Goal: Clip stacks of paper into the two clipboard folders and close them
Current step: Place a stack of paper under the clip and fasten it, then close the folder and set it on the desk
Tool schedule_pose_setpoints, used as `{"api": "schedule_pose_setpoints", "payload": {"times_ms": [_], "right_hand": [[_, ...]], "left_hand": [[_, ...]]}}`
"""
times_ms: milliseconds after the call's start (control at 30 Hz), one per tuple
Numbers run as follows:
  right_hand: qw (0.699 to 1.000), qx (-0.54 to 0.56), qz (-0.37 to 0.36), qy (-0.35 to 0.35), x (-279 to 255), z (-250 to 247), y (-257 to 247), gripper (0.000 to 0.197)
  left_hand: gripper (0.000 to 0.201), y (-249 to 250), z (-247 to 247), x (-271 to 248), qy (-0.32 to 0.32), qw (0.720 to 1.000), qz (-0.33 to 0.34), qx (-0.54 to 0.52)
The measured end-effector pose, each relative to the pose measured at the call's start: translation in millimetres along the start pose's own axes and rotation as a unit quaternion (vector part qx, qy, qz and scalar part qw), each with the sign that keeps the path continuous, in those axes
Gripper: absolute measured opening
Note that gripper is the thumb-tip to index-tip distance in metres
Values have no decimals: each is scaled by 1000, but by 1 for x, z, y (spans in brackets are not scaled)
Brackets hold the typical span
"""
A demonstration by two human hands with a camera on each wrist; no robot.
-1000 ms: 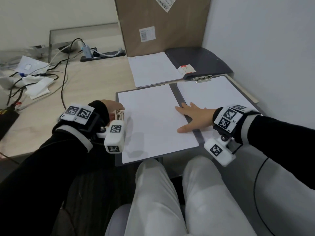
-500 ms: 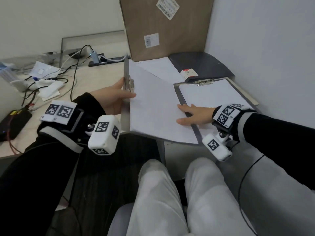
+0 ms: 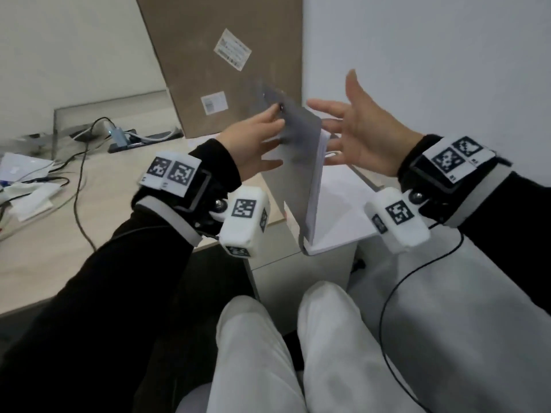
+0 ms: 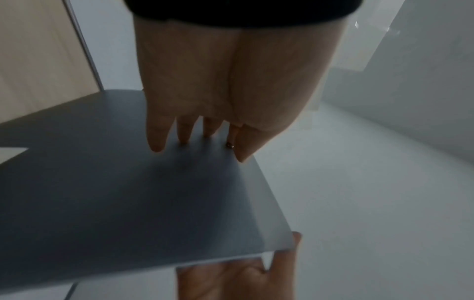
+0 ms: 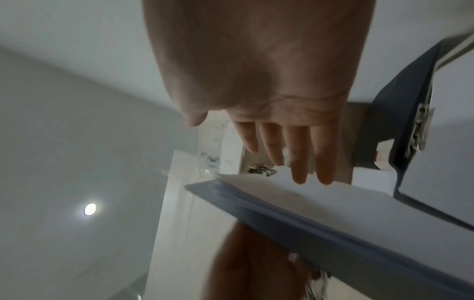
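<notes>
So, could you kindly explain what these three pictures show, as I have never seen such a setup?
No machine here: a person wears cameras on the head and on both wrists. The head picture looks down at a desk. The left hand presses straight fingers against the grey cover of a clipboard folder, swinging it shut over a paper stack. The right hand hovers open beside it, holding nothing. Each wrist picture looks along its own hand. A cardboard box and cables sit behind.

An office: a pale wooden desk (image 3: pixel 44 239) against plain white walls, with cables (image 3: pixel 79 186), loose papers (image 3: pixel 26 171) and a cardboard box (image 3: pixel 226 55).
</notes>
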State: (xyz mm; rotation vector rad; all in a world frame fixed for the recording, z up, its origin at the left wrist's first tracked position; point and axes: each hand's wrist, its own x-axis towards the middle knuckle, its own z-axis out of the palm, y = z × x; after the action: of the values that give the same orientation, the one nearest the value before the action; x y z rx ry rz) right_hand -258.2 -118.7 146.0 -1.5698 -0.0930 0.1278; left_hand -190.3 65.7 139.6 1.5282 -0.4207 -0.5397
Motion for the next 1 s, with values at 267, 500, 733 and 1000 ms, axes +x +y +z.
{"api": "schedule_pose_setpoints", "payload": {"times_ms": [267, 500, 733, 1000], "right_hand": [[992, -96, 62, 44, -35, -70, 12, 25], [976, -56, 101, 186, -29, -93, 58, 28], [943, -81, 172, 272, -31, -108, 98, 20], [904, -247, 237, 255, -35, -119, 125, 45]], "left_hand": [[51, -48, 58, 25, 2, 990, -83, 113], [11, -90, 43, 23, 189, 941, -225, 168], [26, -128, 55, 17, 115, 940, -315, 60], [18, -137, 56, 21, 119, 955, -258, -87]]}}
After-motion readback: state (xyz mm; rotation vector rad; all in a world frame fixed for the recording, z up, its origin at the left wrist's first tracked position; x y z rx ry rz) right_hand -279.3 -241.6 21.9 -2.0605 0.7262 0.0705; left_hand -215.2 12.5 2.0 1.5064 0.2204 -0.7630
